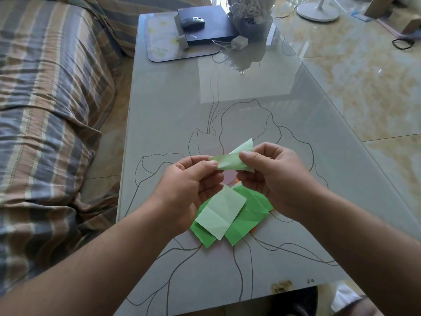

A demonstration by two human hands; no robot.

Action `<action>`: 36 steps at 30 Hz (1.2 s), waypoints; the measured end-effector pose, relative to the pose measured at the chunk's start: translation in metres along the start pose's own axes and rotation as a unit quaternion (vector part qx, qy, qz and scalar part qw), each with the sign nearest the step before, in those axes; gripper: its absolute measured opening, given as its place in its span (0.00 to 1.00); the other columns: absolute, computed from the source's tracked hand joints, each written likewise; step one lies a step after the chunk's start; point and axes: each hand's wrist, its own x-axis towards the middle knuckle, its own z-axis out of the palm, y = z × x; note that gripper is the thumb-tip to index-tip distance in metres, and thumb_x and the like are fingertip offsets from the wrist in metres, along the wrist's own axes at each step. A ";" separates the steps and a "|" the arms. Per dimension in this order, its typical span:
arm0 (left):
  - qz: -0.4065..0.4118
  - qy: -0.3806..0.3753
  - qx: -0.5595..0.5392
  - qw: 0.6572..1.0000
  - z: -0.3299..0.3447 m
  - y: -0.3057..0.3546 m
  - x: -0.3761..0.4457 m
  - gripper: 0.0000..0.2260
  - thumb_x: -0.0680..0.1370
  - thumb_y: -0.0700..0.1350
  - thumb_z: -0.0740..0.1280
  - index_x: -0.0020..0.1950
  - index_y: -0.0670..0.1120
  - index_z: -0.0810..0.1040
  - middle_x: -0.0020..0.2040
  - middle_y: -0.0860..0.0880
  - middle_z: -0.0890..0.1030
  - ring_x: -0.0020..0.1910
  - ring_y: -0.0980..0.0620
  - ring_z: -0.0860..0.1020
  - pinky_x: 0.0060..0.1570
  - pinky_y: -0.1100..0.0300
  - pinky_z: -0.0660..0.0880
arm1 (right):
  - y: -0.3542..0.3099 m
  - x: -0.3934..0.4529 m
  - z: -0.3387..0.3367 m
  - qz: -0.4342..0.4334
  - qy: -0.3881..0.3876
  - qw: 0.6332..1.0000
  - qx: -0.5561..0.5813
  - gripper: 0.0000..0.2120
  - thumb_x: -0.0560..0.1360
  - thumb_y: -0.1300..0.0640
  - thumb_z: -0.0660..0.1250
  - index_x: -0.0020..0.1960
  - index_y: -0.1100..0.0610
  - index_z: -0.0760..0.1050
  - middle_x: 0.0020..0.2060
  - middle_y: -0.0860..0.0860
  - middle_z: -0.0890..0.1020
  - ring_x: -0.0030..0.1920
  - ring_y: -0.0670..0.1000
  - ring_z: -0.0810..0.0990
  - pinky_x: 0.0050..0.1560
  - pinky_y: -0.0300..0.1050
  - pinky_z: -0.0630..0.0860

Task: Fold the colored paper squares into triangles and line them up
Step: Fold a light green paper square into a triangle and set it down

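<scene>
A pale green paper piece [232, 160], partly folded with one corner pointing up, is held in the air above the table. My left hand [191, 185] pinches its left end and my right hand [273, 176] pinches its right part between thumb and fingers. Below the hands lies a loose pile of papers on the glass table [182, 115]: a pale green creased sheet [221, 213] on top of bright green sheets [246, 220]. An orange edge [254, 229] peeks out under the pile, mostly hidden.
A striped sofa [45, 110] runs along the table's left side. At the far end sit a placemat [159, 37], a black box [205, 23] with a mouse [192, 21], a white charger [239, 42] and a potted plant [250, 17]. Tiled floor lies to the right.
</scene>
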 end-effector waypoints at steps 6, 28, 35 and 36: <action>0.023 0.022 0.020 0.999 0.000 -0.001 0.001 0.03 0.79 0.35 0.70 0.51 0.42 0.79 0.37 0.44 0.83 0.35 0.50 0.82 0.48 0.52 0.83 | -0.001 -0.001 0.001 0.035 0.007 0.999 0.033 0.08 0.78 0.63 0.72 0.43 0.58 0.75 0.34 0.54 0.83 0.34 0.53 0.85 0.36 0.44 0.81; -0.069 -0.025 0.092 0.993 -0.002 0.004 0.000 0.04 0.79 0.39 0.70 0.49 0.41 0.84 0.33 0.48 0.77 0.30 0.54 0.75 0.41 0.56 0.84 | 0.000 0.000 -0.001 0.065 -0.003 0.998 0.026 0.09 0.77 0.69 0.70 0.47 0.57 0.74 0.33 0.56 0.83 0.32 0.53 0.84 0.35 0.44 0.80; -0.060 -0.032 0.080 0.995 -0.006 0.007 0.002 0.04 0.79 0.37 0.70 0.51 0.40 0.84 0.35 0.47 0.78 0.31 0.53 0.75 0.39 0.57 0.83 | -0.003 0.000 -0.003 0.052 -0.036 0.997 0.043 0.08 0.79 0.68 0.68 0.50 0.55 0.77 0.35 0.57 0.83 0.34 0.54 0.83 0.42 0.48 0.80; -0.059 -0.031 0.078 0.995 -0.006 0.007 0.002 0.04 0.79 0.37 0.70 0.51 0.40 0.84 0.35 0.47 0.77 0.32 0.53 0.75 0.39 0.57 0.83 | -0.003 0.000 -0.003 0.049 -0.040 0.997 0.037 0.08 0.80 0.67 0.68 0.51 0.55 0.77 0.35 0.57 0.83 0.34 0.54 0.84 0.42 0.47 0.81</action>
